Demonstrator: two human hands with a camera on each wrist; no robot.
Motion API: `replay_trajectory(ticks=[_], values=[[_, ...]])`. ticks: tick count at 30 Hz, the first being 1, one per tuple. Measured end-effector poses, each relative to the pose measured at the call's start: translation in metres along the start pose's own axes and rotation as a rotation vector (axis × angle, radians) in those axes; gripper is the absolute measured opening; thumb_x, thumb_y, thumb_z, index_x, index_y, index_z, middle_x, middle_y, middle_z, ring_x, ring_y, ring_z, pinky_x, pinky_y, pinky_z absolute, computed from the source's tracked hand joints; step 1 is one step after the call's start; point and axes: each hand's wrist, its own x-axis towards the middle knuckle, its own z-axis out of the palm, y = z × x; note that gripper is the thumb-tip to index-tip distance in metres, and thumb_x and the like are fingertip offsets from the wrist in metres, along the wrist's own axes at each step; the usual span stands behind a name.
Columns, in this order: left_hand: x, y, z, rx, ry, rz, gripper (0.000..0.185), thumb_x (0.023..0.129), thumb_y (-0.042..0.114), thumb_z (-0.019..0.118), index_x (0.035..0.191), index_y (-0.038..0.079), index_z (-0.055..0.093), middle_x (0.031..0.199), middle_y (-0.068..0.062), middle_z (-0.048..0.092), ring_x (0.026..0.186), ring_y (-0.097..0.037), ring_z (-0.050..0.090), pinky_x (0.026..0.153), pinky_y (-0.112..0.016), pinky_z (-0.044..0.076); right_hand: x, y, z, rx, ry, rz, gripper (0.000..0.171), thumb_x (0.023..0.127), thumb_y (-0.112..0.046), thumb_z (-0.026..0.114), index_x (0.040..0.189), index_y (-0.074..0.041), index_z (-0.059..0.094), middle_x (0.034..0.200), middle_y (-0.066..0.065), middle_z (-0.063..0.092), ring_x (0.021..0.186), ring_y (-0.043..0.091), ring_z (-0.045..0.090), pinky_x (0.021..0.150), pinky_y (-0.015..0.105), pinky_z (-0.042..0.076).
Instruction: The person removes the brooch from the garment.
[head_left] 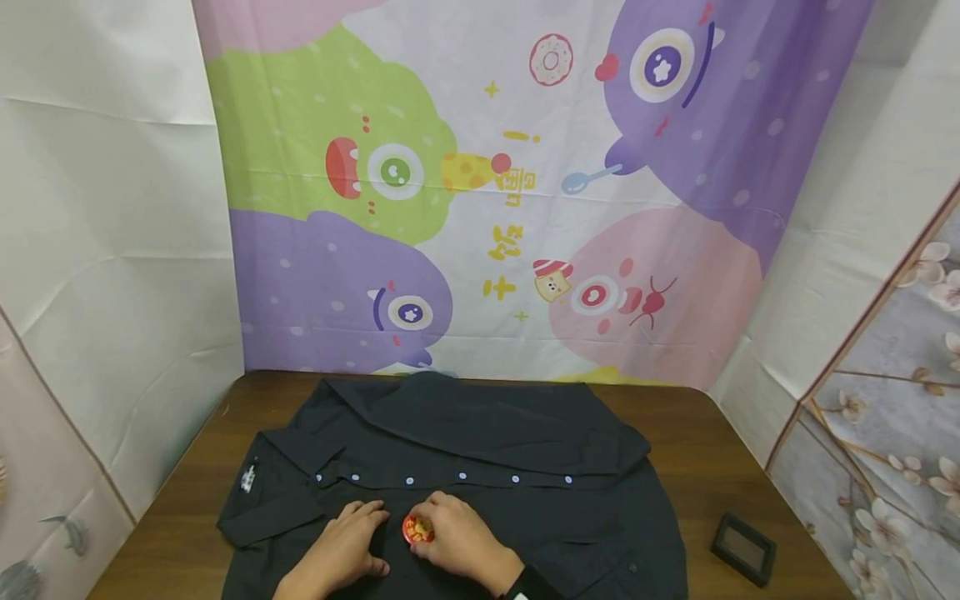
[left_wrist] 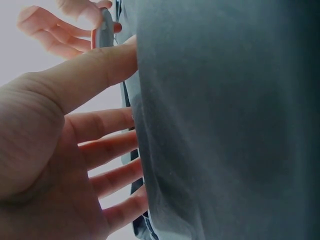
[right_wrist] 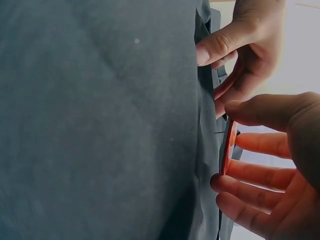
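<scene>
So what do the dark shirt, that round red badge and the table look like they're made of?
The shirt looks like thin matte woven cloth: it lies in soft folds. The badge, pinched by the right hand, seems a thin rigid disc with a glossy printed face, metal or plastic. The table looks like wood or wood veneer, with brown grain and a slight sheen.

You've got matt black cloth in the shirt [head_left: 480, 450], a smooth dark wood bench [head_left: 690, 425], and a glossy badge [head_left: 417, 529], possibly plastic.
</scene>
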Motion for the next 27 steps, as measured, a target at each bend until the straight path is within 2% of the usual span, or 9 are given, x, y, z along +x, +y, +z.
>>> replay_trajectory(ticks=[12, 27], values=[[0.0013, 0.0012, 0.0002, 0.012, -0.002, -0.003, 0.063, 0.064, 0.021, 0.090, 0.117, -0.003, 0.065, 0.132, -0.021, 0.057, 0.124, -0.042, 0.049, 0.096, -0.065, 0.041, -0.0012, 0.0016, -0.0036, -0.001, 0.040, -0.006, 0.034, 0.080, -0.030, 0.079, 0.110, -0.017, 0.072, 0.096, -0.006, 0.062, 0.081, 0.001, 0.053, 0.074, 0.019, 0.048], [0.0004, 0.0006, -0.0006, -0.002, 0.016, 0.026, 0.060, 0.066, 0.021, 0.089, 0.116, -0.003, 0.065, 0.130, -0.022, 0.058, 0.120, -0.041, 0.051, 0.099, -0.060, 0.042, -0.0001, 0.0047, -0.0076, 0.084, 0.060, 0.008, 0.032, 0.080, -0.026, 0.078, 0.110, -0.017, 0.071, 0.099, -0.005, 0.062, 0.084, 0.001, 0.054, 0.075, 0.019, 0.048]])
